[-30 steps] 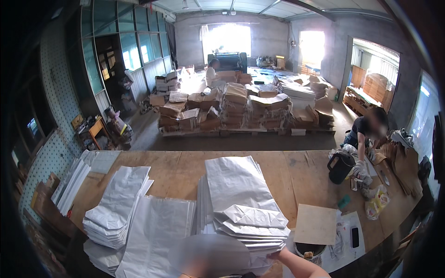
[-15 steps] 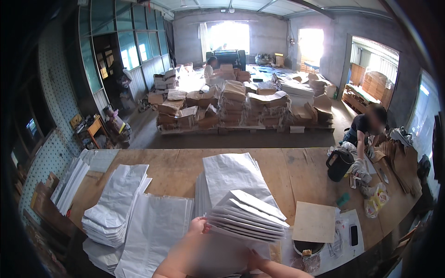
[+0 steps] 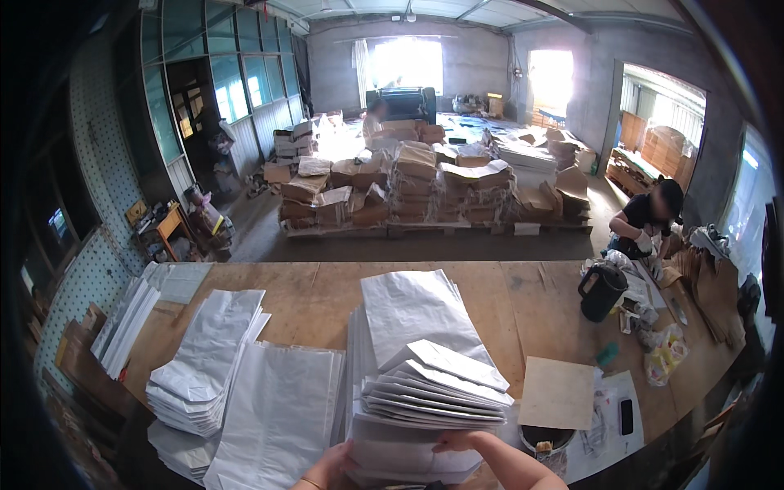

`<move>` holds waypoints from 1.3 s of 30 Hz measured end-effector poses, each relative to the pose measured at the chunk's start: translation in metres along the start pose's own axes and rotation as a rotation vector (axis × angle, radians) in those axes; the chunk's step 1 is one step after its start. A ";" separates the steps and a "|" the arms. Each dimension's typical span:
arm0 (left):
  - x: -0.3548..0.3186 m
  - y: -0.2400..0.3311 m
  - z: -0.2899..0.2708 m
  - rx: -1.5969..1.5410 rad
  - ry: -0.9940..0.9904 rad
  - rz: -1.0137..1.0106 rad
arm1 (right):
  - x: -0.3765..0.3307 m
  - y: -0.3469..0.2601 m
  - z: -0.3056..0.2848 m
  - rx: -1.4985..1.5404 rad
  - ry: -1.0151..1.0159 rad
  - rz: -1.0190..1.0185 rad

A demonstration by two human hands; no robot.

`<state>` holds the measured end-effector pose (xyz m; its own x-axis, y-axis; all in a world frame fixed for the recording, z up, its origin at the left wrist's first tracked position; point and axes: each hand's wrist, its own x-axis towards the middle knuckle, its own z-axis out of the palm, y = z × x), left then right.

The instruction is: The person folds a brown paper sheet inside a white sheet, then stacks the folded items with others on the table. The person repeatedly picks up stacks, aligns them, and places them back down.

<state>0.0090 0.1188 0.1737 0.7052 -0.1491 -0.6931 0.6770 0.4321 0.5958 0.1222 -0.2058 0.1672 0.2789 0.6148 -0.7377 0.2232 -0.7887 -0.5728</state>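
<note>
Table (image 3: 555, 314): far edge bows across mid-view, with brown wood showing between it and the middle paper stack (image 3: 420, 314). That stack sits near the person's side, slightly right of centre. Wood also shows to its right, as far as the black kettle (image 3: 603, 294) and the plastic bag (image 3: 665, 357). Tighter on the left: a flat white pile (image 3: 282, 404) lies just beside it, and a left paper stack (image 3: 204, 351) beyond that. Near right, a square board (image 3: 558, 392) partly covers a bucket (image 3: 569, 441); a phone (image 3: 626, 416) lies further right.

Middle stack: white, faintly creased, many layers. Upper part long and flat, its right edges slightly out of line. Nearer end has folded ends fanned in uneven steps, shadowed between layers; a smooth grey-white face shows below.

Left hand (image 3: 331, 463): at the lower left edge of that face, thumb along the paper. Right hand (image 3: 459, 442): on its upper right part, just under the fanned ends, fingers curled. Cannot tell whether either hand grips the paper.

Co-worker (image 3: 645, 224) stands at far right, beyond the kettle.
</note>
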 end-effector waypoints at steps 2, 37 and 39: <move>0.025 -0.023 -0.033 0.234 0.050 0.113 | 0.003 -0.005 0.000 -0.040 0.019 -0.021; 0.068 -0.011 -0.068 0.649 0.420 0.247 | 0.003 -0.003 0.008 -0.010 0.092 -0.086; 0.050 -0.021 -0.043 0.495 0.178 0.182 | 0.017 0.022 0.020 0.030 0.149 -0.121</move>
<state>0.0212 0.1408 0.1086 0.8026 0.0597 -0.5935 0.5959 -0.0385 0.8021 0.1127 -0.2128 0.1351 0.3879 0.6969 -0.6032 0.2361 -0.7077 -0.6659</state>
